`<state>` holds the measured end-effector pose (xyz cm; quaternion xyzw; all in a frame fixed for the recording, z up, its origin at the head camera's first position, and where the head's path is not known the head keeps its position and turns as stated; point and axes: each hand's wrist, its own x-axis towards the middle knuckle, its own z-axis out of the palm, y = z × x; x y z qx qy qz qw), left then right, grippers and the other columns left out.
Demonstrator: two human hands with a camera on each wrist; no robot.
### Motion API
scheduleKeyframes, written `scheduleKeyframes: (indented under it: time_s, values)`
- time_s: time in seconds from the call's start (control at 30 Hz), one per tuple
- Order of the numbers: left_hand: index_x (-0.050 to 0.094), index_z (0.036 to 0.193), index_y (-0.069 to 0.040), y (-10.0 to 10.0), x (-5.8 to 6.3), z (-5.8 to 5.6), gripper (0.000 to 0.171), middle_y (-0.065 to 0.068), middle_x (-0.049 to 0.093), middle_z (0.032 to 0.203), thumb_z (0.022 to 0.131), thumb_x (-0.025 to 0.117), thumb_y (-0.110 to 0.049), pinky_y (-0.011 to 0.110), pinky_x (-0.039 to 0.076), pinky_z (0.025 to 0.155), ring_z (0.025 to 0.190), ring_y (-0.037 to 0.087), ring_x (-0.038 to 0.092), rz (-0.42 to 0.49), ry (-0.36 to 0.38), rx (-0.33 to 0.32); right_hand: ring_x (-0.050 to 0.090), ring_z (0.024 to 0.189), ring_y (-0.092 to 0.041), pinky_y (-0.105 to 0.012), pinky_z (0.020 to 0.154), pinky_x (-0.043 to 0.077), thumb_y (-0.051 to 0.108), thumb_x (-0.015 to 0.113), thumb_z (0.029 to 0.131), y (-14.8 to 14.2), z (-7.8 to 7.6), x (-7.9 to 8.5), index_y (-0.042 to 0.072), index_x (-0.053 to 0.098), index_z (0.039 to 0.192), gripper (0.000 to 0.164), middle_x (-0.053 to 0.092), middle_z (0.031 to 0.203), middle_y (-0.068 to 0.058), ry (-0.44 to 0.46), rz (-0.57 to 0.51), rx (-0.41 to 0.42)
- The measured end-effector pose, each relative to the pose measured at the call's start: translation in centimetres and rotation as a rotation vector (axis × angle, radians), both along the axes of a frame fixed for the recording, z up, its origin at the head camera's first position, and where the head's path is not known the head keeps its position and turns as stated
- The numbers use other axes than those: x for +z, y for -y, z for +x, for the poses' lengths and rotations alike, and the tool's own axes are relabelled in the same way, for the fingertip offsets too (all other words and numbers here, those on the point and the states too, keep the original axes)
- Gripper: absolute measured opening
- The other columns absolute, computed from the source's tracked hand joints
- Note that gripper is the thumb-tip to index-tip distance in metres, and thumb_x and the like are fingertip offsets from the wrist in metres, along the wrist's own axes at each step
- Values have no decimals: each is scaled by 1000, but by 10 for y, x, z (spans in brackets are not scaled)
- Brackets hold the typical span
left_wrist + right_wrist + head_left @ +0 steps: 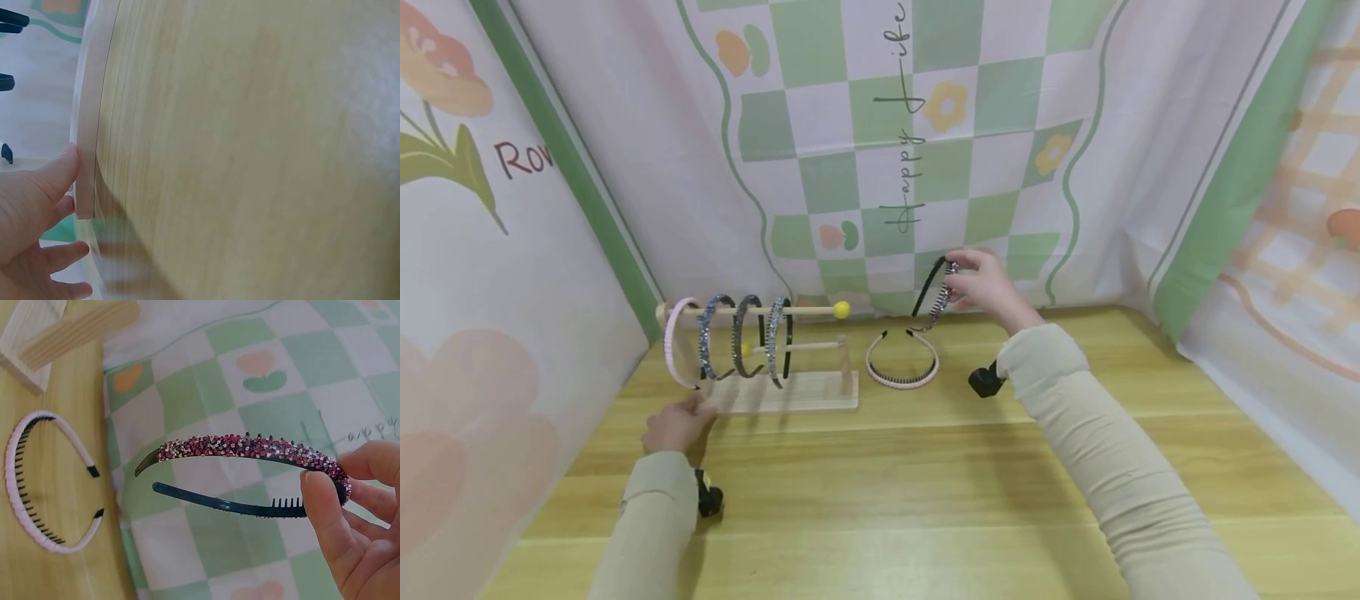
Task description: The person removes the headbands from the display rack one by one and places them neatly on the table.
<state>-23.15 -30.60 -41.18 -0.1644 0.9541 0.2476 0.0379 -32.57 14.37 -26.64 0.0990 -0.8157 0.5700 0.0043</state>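
Table: wood-grain surface [850, 517]; a black device [709, 497] at the left wrist, another [987, 381] at the right.
Left hand [673, 427]: at the left end of the wooden stand [782, 402]; the left wrist view alone shows thumb tip against the base edge, fingers relaxed and spread apart.
Loose band: pink headband [902, 384], lying on the table right of the stand; black comb teeth inside.
Upper rod: yellow-tipped [842, 310]; carries four bands, left to right a pale pink band [669, 342], a blue-grey glitter band [705, 333], a dark band [737, 333] and a silver glitter band [771, 333].
Obstruction: hanging bands partly cover the lower rod [812, 346].
Right hand [988, 287]: thumb and fingers clamped on the jewelled headband [231, 447] at its bend; grip clearest from the right wrist.
Held band: in the air, before the backdrop; head view shows ends downward; right wrist view resolves crimson and silver beads, dark underside, teeth; fingers hide part of the bend.
Backdrop: green-and-white checked fabric [880, 125], lettered, behind everything.
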Motion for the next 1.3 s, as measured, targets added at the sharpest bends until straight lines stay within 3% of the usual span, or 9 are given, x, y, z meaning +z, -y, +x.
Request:
scheduleKeyframes:
  time_s: [0.33, 0.63, 0.93, 1.3]
  values:
    - [34, 141, -10, 0, -1, 0, 71, 29, 35, 136, 88, 44, -57, 65, 30, 87, 113, 57, 31, -6, -5, -16, 58, 70, -19, -34, 70, 54, -1, 52, 89, -17, -2, -17, -1, 33, 139, 53, 38, 134, -24, 52, 41, -35]
    - [35, 141, -11, 2, -4, -2, 72, 28, 37, 136, 88, 44, -59, 63, 31, 86, 112, 56, 33, -8, -22, -17, 59, 74, -22, -42, 79, 51, -1, 48, 91, -36, -7, -42, -5, 29, 140, 53, 40, 129, -29, 94, 53, -24]
    - [35, 141, -10, 2, -4, -3, 72, 28, 38, 135, 88, 44, -59, 61, 33, 83, 110, 55, 36, -13, -22, -12, 60, 78, -23, -36, 74, 53, -1, 45, 91, -51, -7, -66, -5, 31, 139, 51, 39, 133, -29, 116, 83, -53]
    - [34, 141, -10, 2, -3, -2, 73, 28, 37, 136, 88, 43, -59, 63, 32, 85, 111, 56, 36, -7, -1, -18, 64, 66, -19, -37, 74, 53, -4, 44, 89, -74, -3, -97, -11, 30, 136, 50, 40, 125, -37, 185, 77, -91]
